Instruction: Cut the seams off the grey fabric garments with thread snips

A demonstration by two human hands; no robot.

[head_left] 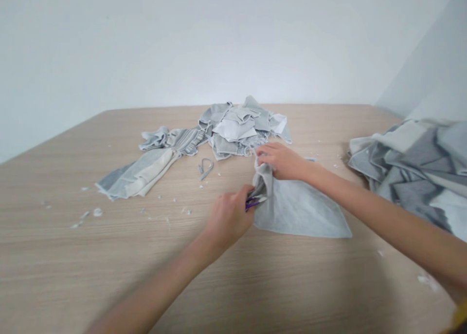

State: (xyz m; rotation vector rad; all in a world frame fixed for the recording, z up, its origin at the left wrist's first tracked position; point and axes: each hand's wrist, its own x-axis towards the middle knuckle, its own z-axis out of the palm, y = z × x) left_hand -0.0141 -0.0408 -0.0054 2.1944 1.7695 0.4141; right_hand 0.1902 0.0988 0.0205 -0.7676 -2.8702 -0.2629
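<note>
My left hand [232,211] is closed around a small cutting tool with purple handles, which looks like thread snips [255,201]. The blades point right and touch the gathered edge of a pale grey piece of fabric [306,210]. My right hand [279,159] pinches the bunched upper part of that same piece, just above the snips. The rest of the fabric spreads flat on the table, to the right and below, partly under my right forearm.
A heap of cut grey and white cloth pieces [237,122] lies at the back. Gathered fabric [146,171] stretches out at left. A larger fabric pile [419,163] sits at right. A curled grey strip [206,167] and lint scraps [98,212] dot the wooden table [146,266].
</note>
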